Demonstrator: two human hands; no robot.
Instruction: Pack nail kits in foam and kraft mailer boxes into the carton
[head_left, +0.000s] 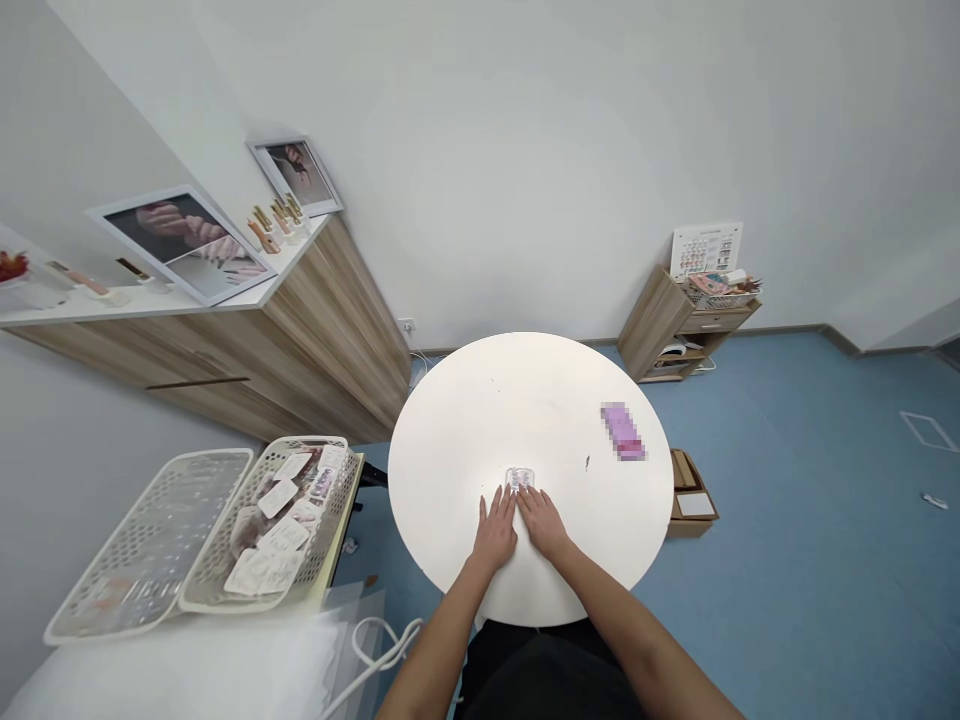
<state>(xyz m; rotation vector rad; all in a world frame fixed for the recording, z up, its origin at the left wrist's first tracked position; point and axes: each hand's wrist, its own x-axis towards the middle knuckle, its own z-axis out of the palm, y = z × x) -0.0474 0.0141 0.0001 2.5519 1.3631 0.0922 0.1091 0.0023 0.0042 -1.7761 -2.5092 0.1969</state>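
Note:
A small clear, flat pack (520, 476) with pale shapes inside lies on the round white table (465, 410), close to its near side; the shapes are too small to make out. My left hand (495, 532) rests palm down at the pack's near left edge, fingers stretched out. Beside it, my right hand (543, 520) lies flat with straight fingers at the near right edge. The fingertips of both hands meet or overlap the pack's near edge and hide part of it. Neither hand is wrapped around anything.
A pixelated purple object (624, 432) and a small dark mark (587, 463) are on the table's right. Left stands a white basket (337, 445) of packets beside another basket (150, 465). A wooden cabinet (330, 320), small shelf unit (645, 320) and cardboard box (690, 527) surround the table.

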